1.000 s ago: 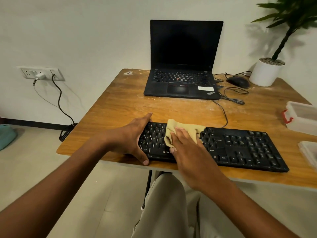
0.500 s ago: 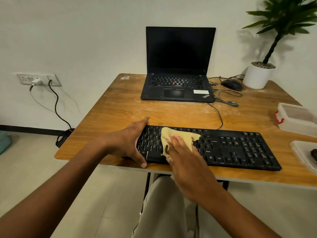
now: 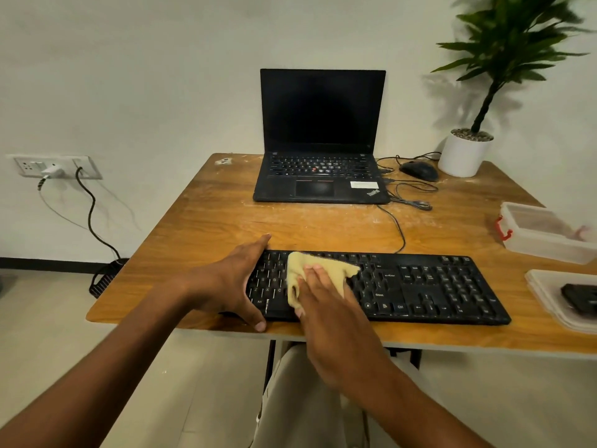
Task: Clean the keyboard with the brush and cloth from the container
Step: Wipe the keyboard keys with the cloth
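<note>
Head view: a black keyboard (image 3: 381, 286) lies along the near edge of a wooden tabletop (image 3: 226, 221). The left hand (image 3: 232, 286), fingers spread and flat, braces the keyboard's left end. The right hand (image 3: 326, 305) presses a yellow cloth (image 3: 319, 273) onto the left-centre keys with straight fingers. Wiping well likely means light, even strokes along the rows, the brace kept firm.

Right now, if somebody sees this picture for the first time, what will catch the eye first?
Most likely the two hands on the black keyboard at the near edge of the wooden table: the right hand presses a yellow cloth onto the keys, while the left hand holds the keyboard's left end. Behind them, an open laptop with a dark screen stands at the far edge, with a potted plant to its right.
</note>
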Available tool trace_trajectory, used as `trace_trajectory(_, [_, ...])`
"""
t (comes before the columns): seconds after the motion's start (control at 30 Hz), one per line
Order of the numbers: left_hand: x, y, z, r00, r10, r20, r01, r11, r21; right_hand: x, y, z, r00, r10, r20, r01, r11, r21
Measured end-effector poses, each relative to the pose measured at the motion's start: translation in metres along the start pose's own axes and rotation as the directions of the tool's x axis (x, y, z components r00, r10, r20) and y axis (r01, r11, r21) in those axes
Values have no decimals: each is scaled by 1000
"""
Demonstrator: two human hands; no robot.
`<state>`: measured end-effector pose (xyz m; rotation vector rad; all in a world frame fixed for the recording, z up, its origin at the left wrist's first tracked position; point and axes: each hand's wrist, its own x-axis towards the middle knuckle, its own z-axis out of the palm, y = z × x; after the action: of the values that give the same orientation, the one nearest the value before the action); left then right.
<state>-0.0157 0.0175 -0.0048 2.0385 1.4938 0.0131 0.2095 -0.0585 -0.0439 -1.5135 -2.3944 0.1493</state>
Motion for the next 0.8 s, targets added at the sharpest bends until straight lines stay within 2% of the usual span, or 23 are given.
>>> trace_trajectory(0.1, [0,2,-1,1000,-5,-1,5,1000,8,22,-12,-1,998,62,-31,-61,997,37])
trace_trajectory(0.2, [-1,2,-1,1000,5,0,-5,1000,22,26,-33,8,999,-30,17,28,997,72])
trace_trajectory(0.3, [1,0,0,1000,14,-7,-14,999,31,4,-35,14,995,-96,19,97,995,-20])
trace_trajectory(0.37, [0,0,0,1000,15,-12,-15,1000,23,-6,-24,6,999,-38,-27,36,997,-66])
trace_trajectory(0.53, [-2,5,-1,1000,1,-13,-1,1000,10,11,2,-9,994,111,15,-111,994,-15])
trace_trajectory(0.67, [-3,3,-1,1000,10,-11,-10,1000,18,23,-25,3,1000,-1,25,1,1000,27])
trace_trajectory(0.73, [-3,3,-1,1000,13,-12,-12,1000,28,8,-33,13,993,-69,93,75,996,-55])
trace_trajectory(0.8, [-1,2,-1,1000,11,-10,-10,1000,27,-9,-27,13,990,-71,121,85,990,-114])
